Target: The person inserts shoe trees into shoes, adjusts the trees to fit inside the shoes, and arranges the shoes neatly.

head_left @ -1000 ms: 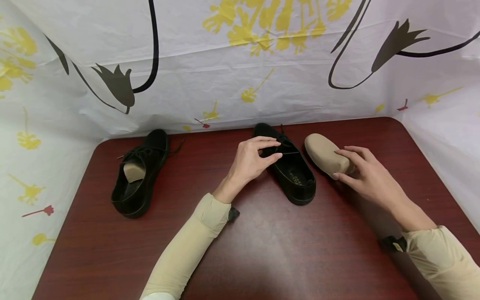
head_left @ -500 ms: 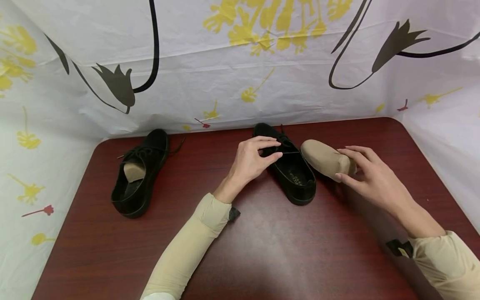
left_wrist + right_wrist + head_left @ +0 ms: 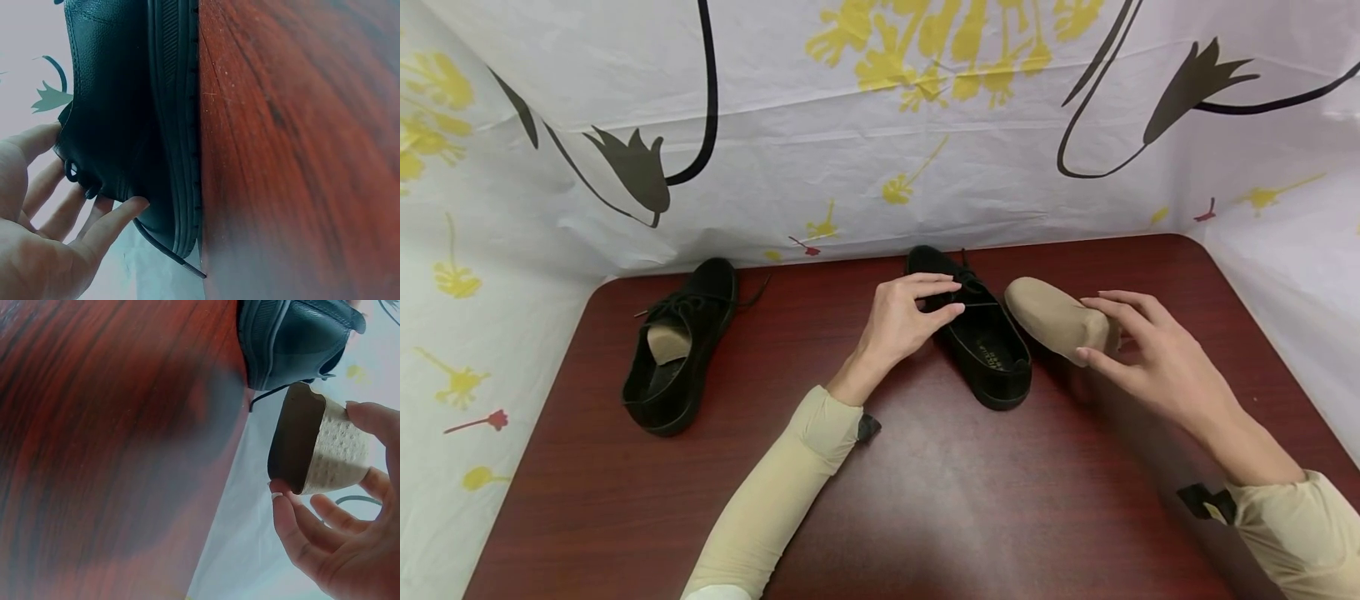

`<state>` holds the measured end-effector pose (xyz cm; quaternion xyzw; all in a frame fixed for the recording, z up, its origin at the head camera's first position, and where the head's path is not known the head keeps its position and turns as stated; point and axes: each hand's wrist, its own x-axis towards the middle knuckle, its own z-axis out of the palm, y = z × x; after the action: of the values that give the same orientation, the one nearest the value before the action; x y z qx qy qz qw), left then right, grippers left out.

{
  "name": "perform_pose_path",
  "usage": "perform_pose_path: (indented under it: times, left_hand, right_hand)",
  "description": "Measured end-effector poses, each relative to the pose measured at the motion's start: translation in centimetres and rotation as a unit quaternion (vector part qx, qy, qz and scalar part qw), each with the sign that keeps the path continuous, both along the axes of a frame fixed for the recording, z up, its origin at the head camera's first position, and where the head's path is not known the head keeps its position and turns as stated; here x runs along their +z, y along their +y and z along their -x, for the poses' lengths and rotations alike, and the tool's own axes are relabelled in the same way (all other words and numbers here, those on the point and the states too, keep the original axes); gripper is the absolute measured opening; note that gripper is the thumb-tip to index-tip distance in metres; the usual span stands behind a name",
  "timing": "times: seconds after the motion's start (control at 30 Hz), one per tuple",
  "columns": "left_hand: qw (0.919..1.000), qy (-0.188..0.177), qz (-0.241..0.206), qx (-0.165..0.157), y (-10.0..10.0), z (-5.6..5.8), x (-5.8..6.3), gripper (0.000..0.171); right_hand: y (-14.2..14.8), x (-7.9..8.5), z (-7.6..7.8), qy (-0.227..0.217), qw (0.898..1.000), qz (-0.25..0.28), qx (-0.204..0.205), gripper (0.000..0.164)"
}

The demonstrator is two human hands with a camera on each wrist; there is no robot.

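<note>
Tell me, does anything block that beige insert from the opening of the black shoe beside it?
Only the side rim of the black shoe seems to stand between the beige insert and the opening. The left hand is at the front of the opening, leaving the rest uncovered.

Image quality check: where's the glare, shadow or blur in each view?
Head: pale glare on the table, soft shadow alongside the right sleeve. Left wrist: cool tint, black shoe very dark along its side, table hazy toward the bottom. Right wrist: blurry dark patches on the table, tan insert with one face shaded, cloth backdrop pale.
</note>
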<state>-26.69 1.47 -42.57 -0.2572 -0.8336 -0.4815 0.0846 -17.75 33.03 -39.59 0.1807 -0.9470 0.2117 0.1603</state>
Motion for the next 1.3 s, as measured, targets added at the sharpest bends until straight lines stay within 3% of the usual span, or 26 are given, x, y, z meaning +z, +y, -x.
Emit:
perform_pose_path:
  times: [1.3]
  left_hand:
    - [0.999,-0.017,-0.04,-0.004,-0.1,0.4,-0.2,0.024]
  right_hand:
    - [-0.4,1.7,-1.5,0.037,0.998,0.041,0.04,0.067]
